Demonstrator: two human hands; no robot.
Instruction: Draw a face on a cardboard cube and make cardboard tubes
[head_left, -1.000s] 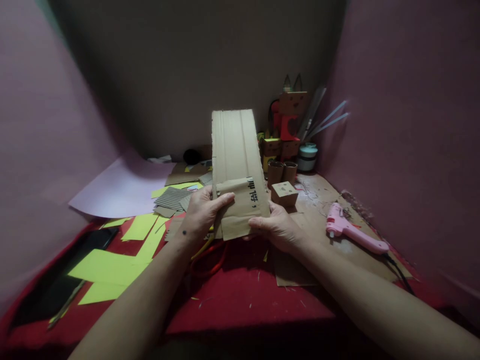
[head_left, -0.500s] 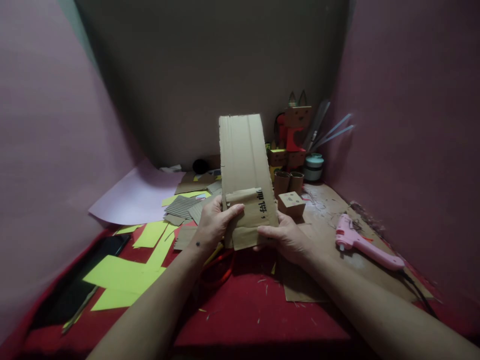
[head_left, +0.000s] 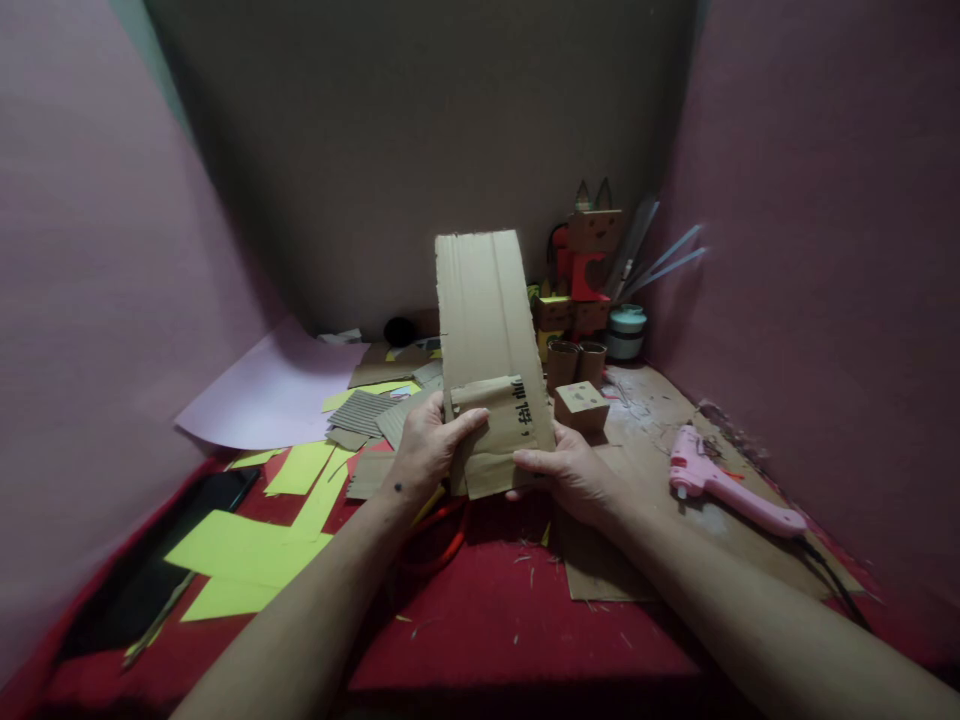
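Note:
I hold a long brown cardboard strip (head_left: 484, 320) upright in front of me, its top leaning away. A smaller cardboard piece (head_left: 499, 430) with black print lies against its lower end. My left hand (head_left: 427, 445) grips the lower left edge, thumb pressed across the small piece. My right hand (head_left: 566, 470) holds the lower right corner from beneath, fingers closed on the edge.
Yellow paper pieces (head_left: 247, 545) and cardboard scraps lie at left on the red surface (head_left: 495, 630). A pink glue gun (head_left: 724, 490) rests on a cardboard sheet at right. Small cardboard box figures (head_left: 589, 265), tubes and a cube (head_left: 581, 405) stand at the back. Pink walls close in on both sides.
The view shifted over the past second, so the cardboard and hands now sit a little to the right and lower. The grip of both hands is unchanged.

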